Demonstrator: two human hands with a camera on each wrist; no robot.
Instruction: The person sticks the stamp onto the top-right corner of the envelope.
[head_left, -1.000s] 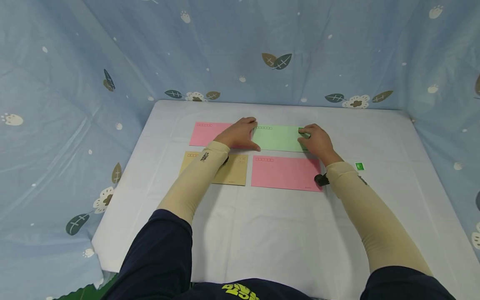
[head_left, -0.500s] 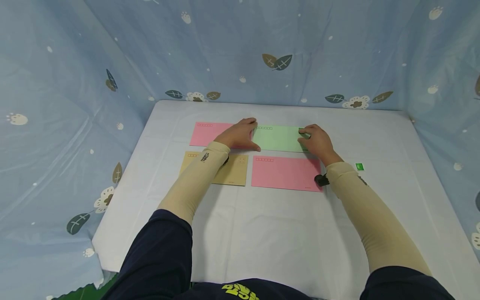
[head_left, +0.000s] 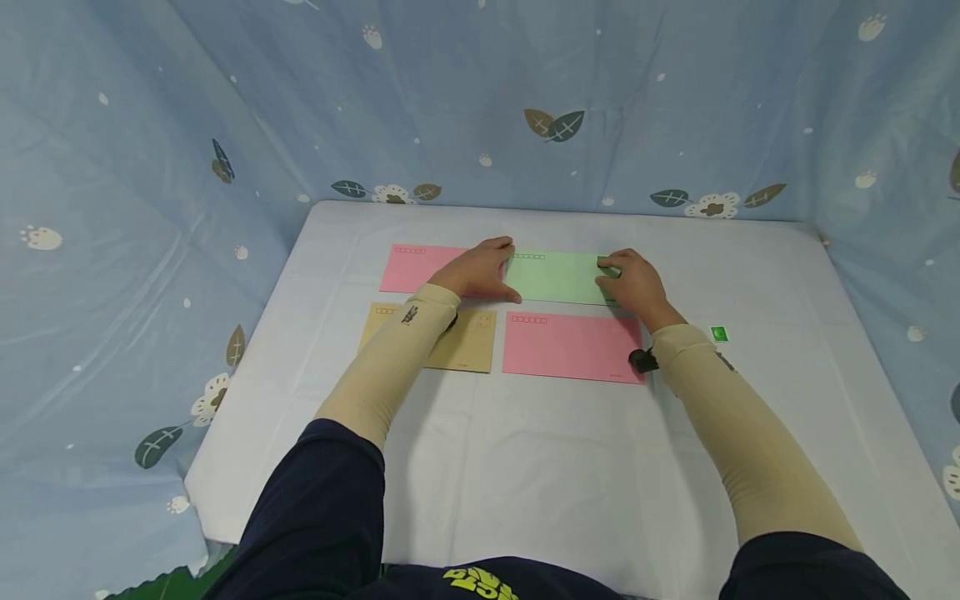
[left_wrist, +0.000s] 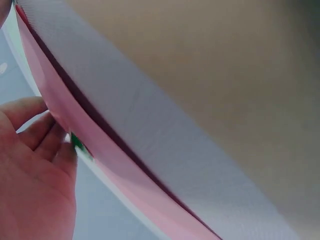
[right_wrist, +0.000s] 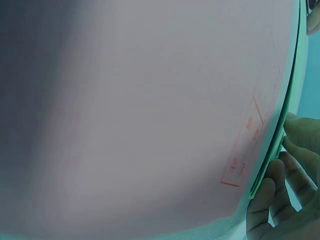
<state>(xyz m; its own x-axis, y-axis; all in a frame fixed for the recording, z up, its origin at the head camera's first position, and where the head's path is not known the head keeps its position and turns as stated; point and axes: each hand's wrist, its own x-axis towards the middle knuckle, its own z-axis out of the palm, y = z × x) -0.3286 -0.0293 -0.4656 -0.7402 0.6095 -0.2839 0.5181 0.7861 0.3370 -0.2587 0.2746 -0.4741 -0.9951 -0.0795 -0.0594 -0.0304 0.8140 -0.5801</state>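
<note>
My left hand (head_left: 480, 269) rests with spread fingers over the right end of the upper-left pink envelope (head_left: 416, 268), beside the green envelope (head_left: 558, 277). In the left wrist view, a bit of green stamp (left_wrist: 78, 143) shows by its fingertips on the pink paper. At the green envelope's right end, my right hand (head_left: 636, 285) touches the paper with bent fingertips and thumb. A dark green stamp (head_left: 603, 262) peeks out at the upper corner, partly hidden by those fingers. The right wrist view shows this hand (right_wrist: 295, 185) along the green edge.
A tan envelope (head_left: 468, 346) lies partly under the left forearm. Next to it is another pink envelope (head_left: 570, 346), below the green one. One loose green stamp (head_left: 719, 333) lies on the white table (head_left: 540, 467), right of the right wrist. Blue patterned cloth (head_left: 450, 92) surrounds the table.
</note>
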